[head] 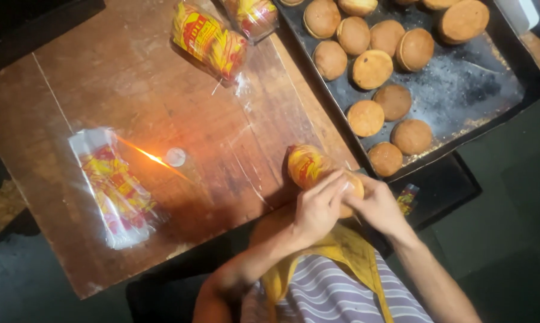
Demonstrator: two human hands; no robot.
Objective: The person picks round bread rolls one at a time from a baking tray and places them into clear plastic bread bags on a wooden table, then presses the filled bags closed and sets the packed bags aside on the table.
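Note:
My left hand (316, 206) and my right hand (374, 206) meet at the table's near edge, both closed around a round bun in a clear red-and-yellow printed bag (309, 165). The bun's bare end shows between my fingers. A black baking tray (461, 90) to the right carries several round brown buns (371, 69).
A flat stack of empty printed bags (115, 188) lies on the left of the wooden table (132, 84). A small lit candle (175, 157) burns in the middle. Two packed bun bags (210, 39) lie at the far edge. A yellow cloth (347, 251) hangs on my lap.

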